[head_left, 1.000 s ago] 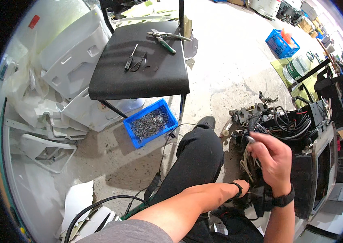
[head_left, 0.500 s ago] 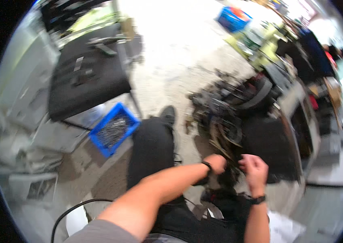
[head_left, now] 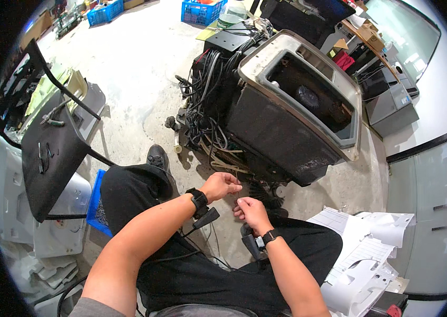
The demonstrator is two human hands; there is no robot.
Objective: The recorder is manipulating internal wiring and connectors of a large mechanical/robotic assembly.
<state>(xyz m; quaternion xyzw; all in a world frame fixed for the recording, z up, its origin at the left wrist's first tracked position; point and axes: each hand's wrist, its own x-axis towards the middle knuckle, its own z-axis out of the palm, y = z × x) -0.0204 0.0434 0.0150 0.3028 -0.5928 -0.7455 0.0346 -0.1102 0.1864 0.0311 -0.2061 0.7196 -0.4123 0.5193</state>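
Note:
My left hand (head_left: 222, 186) is closed in a pinch, its fingertips close to those of my right hand (head_left: 252, 214). My right hand is also closed, thumb pressed against its fingers. A faint thin line shows between the two hands, but what they pinch is too small to name. Just ahead of them stands a large dark box-like machine part (head_left: 276, 129) with a worn beige metal frame (head_left: 252, 63) around a deep opening. A tangle of black and grey cables (head_left: 207, 105) hangs down its left side. Both wrists carry black bands with small dark devices hanging below.
A black chair (head_left: 57, 150) with tools on its seat stands at the left, beside a blue bin (head_left: 97, 208). White sheets and panels (head_left: 363, 253) lie at the lower right. Blue crates (head_left: 202, 11) stand at the back. Grey boxes (head_left: 390, 108) sit by the right wall.
The view has turned right and sharpened from a blur. The chair and blue bin now sit farther left, and the machine part shows more fully. Both hands remain close together.

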